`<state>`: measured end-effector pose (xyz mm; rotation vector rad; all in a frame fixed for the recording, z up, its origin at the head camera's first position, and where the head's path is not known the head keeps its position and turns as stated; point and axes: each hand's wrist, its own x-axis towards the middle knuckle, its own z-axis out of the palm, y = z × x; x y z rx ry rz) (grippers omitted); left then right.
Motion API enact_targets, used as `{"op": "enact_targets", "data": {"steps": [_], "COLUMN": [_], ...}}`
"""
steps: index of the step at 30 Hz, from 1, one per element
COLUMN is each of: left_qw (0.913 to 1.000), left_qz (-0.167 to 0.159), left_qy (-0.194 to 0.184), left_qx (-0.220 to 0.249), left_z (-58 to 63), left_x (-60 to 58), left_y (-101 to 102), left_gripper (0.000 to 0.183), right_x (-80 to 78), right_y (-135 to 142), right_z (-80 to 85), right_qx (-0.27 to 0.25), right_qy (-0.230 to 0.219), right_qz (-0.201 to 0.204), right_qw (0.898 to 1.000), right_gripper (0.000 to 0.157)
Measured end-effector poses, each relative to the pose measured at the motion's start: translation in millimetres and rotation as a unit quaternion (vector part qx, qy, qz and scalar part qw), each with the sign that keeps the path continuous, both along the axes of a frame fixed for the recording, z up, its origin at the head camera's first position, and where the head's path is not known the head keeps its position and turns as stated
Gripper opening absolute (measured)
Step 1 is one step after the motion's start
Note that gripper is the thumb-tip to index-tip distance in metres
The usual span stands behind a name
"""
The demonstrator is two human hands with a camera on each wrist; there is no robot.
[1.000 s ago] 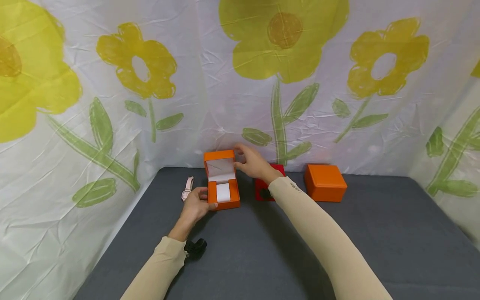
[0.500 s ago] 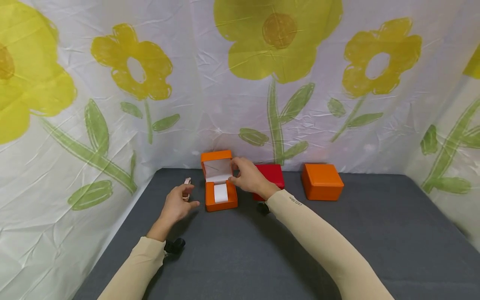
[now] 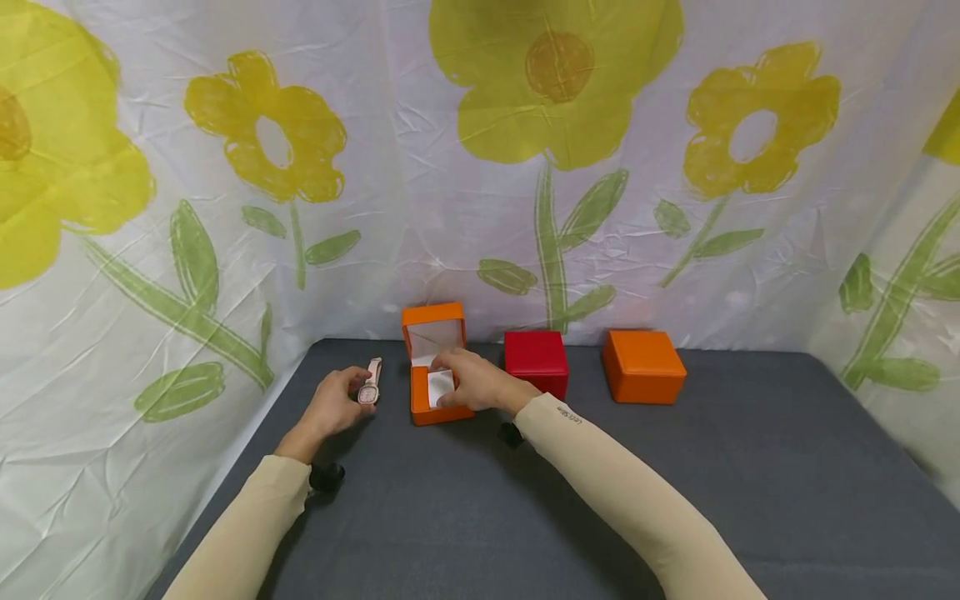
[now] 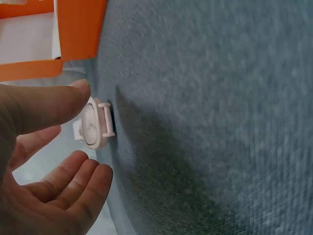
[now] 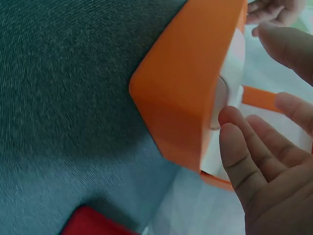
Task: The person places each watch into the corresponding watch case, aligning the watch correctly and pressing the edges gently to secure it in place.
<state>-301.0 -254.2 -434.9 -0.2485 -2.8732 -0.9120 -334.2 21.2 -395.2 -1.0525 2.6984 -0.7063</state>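
Observation:
A pink wristwatch (image 3: 368,393) lies on the grey tabletop, left of an orange box (image 3: 432,417). My left hand (image 3: 334,405) is beside the watch; in the left wrist view its thumb and fingers stand apart around the watch (image 4: 93,124), and contact cannot be told. The box has its lid (image 3: 433,313) up, with a white cushion (image 3: 439,386) inside. Over the right part of the box reaches my right hand (image 3: 480,382). Seen from the right wrist, thumb and fingers are spread on either side of the cushion (image 5: 235,66) without gripping it.
A closed red box (image 3: 537,354) stands right of the open one, behind my right forearm. Farther right is another closed orange box (image 3: 647,367). A white curtain (image 3: 420,208) printed with yellow flowers hangs along the table's back edge.
My left hand has left the open box and moved left to the watch. The right hand has moved from beside the raised lid down and left, over the cushion.

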Motion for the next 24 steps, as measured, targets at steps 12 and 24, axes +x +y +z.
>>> {"op": "enact_targets", "data": {"steps": [12,24], "left_qw": [0.9995,0.9994], "left_qz": [-0.004,-0.013], "left_qy": [-0.021,-0.016], "left_qx": [-0.022,-0.027], "left_z": [-8.9,-10.4], "left_x": [-10.1,-16.1], "left_y": [0.5,1.5], "left_gripper": [0.049,0.047], "right_x": [-14.2,-20.8], "right_y": [-6.2,-15.3], "right_z": [-9.1,-2.2], "right_qx": [0.044,0.085], "right_qy": [0.001,-0.018], "right_qz": [0.018,0.004], "right_qw": [0.999,0.996], "right_gripper": [0.050,0.053]}}
